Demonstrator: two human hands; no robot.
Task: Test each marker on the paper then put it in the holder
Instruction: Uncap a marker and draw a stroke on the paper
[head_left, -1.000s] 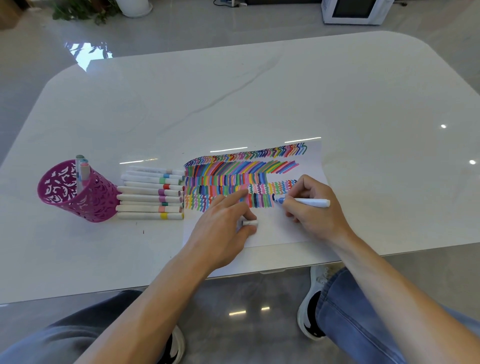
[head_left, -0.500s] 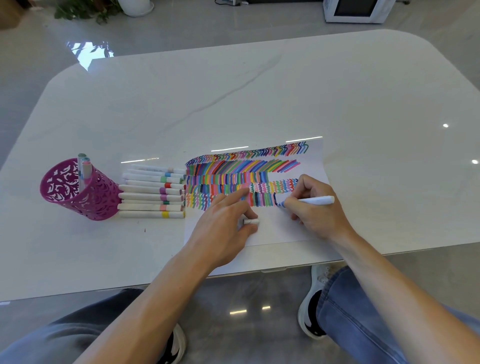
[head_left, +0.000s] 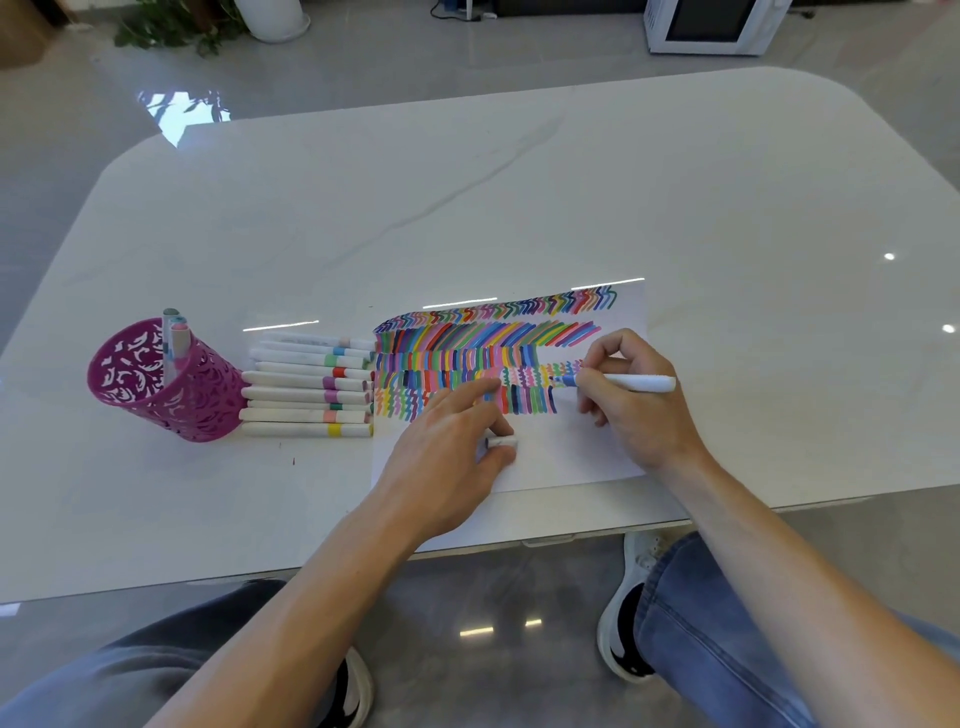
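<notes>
My right hand (head_left: 631, 410) grips an uncapped white marker (head_left: 634, 383) with a blue tip, the tip touching the paper (head_left: 561, 452) beside rows of coloured strokes. My left hand (head_left: 452, 452) rests on the paper with its forefinger stretched out, and pinches the marker's white cap (head_left: 501, 442) between thumb and curled fingers. A row of several capped white markers (head_left: 309, 387) lies left of the paper. Further left, a magenta cut-out holder (head_left: 166, 382) stands with a few markers in it.
The white marble table (head_left: 519, 197) reaches far back and right. Its near edge runs just under my wrists. My knees and shoes show below it. A white appliance (head_left: 711, 23) and a potted plant (head_left: 208, 23) stand on the floor beyond.
The marker tip has crept slightly right and up along the stroke row. My left hand has stayed on the paper with the cap.
</notes>
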